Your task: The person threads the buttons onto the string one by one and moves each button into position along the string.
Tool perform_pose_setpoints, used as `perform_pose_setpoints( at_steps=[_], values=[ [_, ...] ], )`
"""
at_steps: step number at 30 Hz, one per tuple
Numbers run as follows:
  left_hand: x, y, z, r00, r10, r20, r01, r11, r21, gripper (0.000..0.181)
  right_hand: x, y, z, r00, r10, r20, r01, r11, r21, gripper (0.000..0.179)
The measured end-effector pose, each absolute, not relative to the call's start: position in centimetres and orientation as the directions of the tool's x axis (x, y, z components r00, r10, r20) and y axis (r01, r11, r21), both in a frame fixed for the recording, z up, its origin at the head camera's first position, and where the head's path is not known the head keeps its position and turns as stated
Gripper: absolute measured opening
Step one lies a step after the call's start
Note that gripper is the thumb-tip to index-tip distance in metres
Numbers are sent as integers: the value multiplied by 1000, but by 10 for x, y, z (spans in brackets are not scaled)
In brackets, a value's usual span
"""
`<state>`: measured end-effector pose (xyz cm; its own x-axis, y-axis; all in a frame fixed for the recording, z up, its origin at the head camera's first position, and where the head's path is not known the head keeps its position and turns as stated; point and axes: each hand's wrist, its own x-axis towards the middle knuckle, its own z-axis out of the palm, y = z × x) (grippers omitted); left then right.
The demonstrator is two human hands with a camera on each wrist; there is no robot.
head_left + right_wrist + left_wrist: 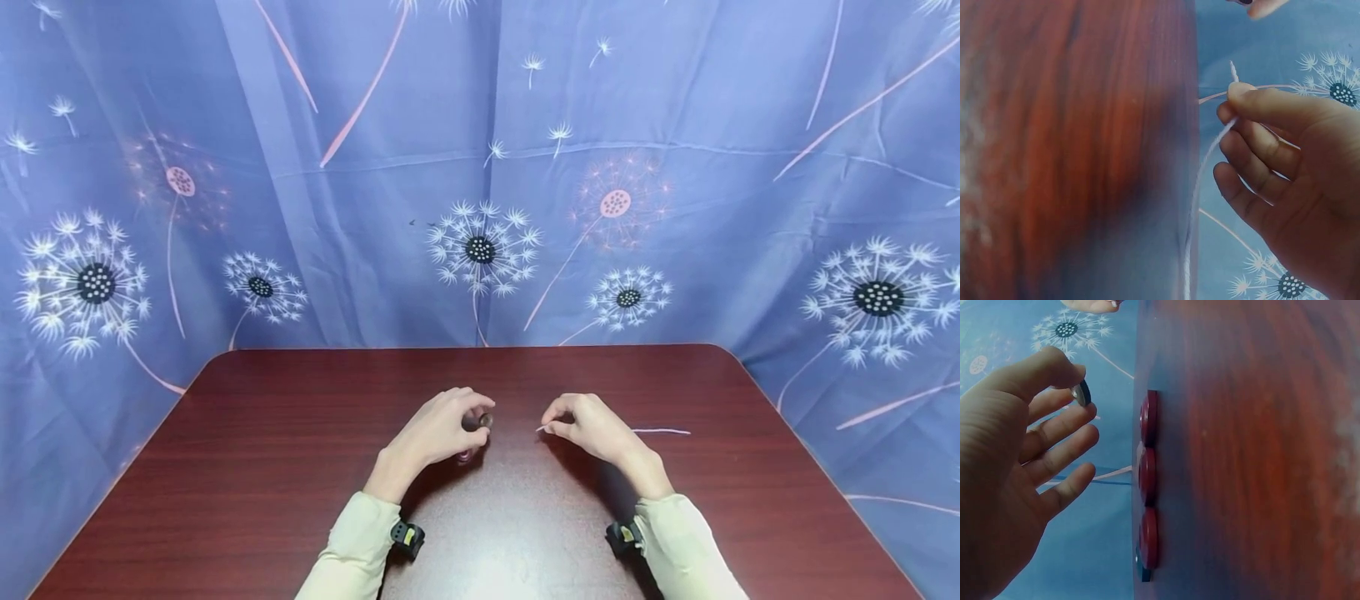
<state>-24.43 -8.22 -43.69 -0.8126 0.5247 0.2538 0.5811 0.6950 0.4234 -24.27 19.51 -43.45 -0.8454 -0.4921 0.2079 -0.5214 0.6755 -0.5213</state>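
Raised over the table, my left hand (442, 429) pinches a small dark round disc (1086, 392) between thumb and index finger. Its other fingers are spread loosely in the left wrist view. Below that hand, three red round discs (1148, 477) lie in a row on the table, with a dark disc (1143, 570) partly hidden behind the nearest one. My right hand (592, 429) pinches a thin white cord (1195, 194) between thumb and index finger. A short cord tip sticks out past the fingertips toward the left hand, and the rest trails off to the right.
The dark red wooden table (262, 500) has rounded far corners. Behind it and along both sides hangs a blue curtain (375, 250) with dandelion prints. A black strap device (407, 538) is worn on each wrist, over pale sleeves.
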Motion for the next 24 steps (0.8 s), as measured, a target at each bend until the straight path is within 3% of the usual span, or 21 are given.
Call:
perform_pose_setpoints(
  at_steps=[10, 24],
  values=[
    [-240, -85, -441, -842, 488, 229, 533, 690, 490, 26, -239, 192, -437, -861, -460, 218, -497, 665, -558, 5],
    [-243, -79, -433, -859, 428, 281, 507, 635, 583, 31, -238, 188, -424, -867, -397, 301, -498, 676, -543, 7]
  ],
)
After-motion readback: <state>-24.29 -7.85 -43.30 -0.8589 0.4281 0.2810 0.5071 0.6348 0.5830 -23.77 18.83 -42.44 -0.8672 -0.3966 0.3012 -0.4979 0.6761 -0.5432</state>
